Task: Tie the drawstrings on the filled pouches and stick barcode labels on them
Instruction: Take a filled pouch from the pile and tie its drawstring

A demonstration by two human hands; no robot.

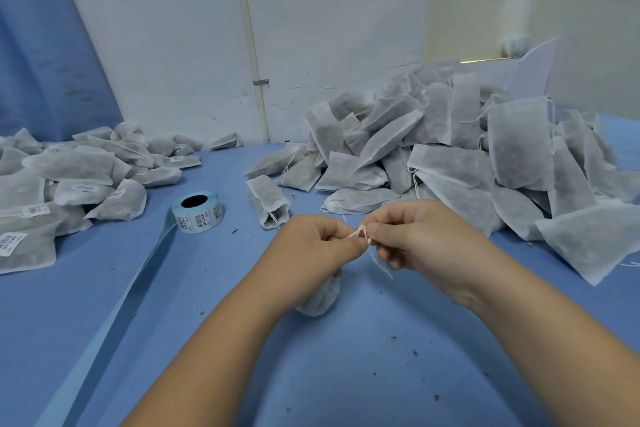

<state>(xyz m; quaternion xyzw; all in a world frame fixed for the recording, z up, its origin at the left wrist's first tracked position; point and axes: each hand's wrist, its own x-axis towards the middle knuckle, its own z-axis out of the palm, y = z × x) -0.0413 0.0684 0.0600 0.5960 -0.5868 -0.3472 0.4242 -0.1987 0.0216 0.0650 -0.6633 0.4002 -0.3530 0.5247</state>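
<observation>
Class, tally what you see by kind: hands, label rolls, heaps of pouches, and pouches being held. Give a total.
Hands: 2, left hand and right hand
Label rolls: 1, the label roll
Heaps of pouches: 2, left heap and right heap
Pouches held: 1, the held pouch, its drawstring pinched by both hands
Total: 6

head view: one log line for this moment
step: tying drawstring | left grip: pinches drawstring, pouch below it | right grip: pinches drawstring | barcode label roll: on table, untouched
</observation>
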